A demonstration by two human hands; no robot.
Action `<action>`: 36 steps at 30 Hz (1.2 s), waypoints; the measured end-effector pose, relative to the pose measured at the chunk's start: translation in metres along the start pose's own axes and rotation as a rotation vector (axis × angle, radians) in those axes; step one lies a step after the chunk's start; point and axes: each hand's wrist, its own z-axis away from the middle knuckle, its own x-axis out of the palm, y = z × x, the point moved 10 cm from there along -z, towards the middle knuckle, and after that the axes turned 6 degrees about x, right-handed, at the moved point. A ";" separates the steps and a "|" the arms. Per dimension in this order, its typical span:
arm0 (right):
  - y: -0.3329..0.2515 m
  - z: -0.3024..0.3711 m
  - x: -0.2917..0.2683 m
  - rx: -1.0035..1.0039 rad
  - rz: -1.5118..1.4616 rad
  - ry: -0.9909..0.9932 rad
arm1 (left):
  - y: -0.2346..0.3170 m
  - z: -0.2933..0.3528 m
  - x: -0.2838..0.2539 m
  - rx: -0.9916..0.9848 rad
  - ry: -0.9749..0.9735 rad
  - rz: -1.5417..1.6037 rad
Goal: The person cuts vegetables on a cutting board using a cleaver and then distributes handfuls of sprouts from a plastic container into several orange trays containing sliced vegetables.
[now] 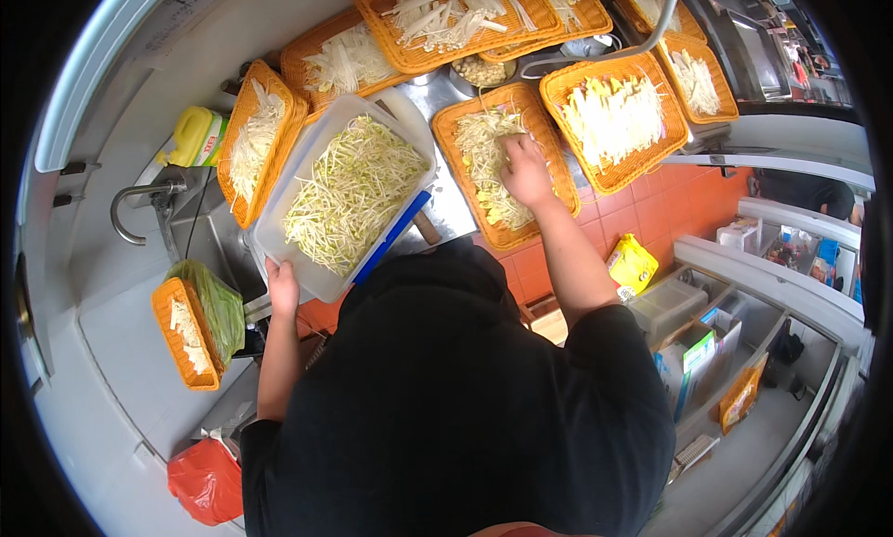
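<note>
Orange basket (547,132) right of the tub (312,272) looks mostly covered with sprouts (479,139) beneath the right hand (527,171), fingers bent, grip unclear, while the left hand (282,288) clasps the tub's corner, plenty left inside.

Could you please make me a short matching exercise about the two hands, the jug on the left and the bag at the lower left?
Column one
1. Left hand
2. Right hand
3. Jug on the left
4. Bag at the lower left

Column two
A. Red
B. Over a wicker basket of sprouts
C. Yellow
D. Holding a translucent tub near its corner

Right pairs: 1-D, 2-B, 3-C, 4-A
</note>
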 end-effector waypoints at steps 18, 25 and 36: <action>-0.031 -0.043 0.054 0.026 0.401 -0.299 | -0.006 0.001 -0.001 -0.038 0.038 0.012; -0.031 -0.026 0.007 0.077 0.295 -0.059 | -0.001 0.002 0.000 -0.012 0.071 0.011; -0.063 -0.019 0.019 0.029 0.362 -0.042 | 0.000 0.001 0.002 -0.044 0.063 0.045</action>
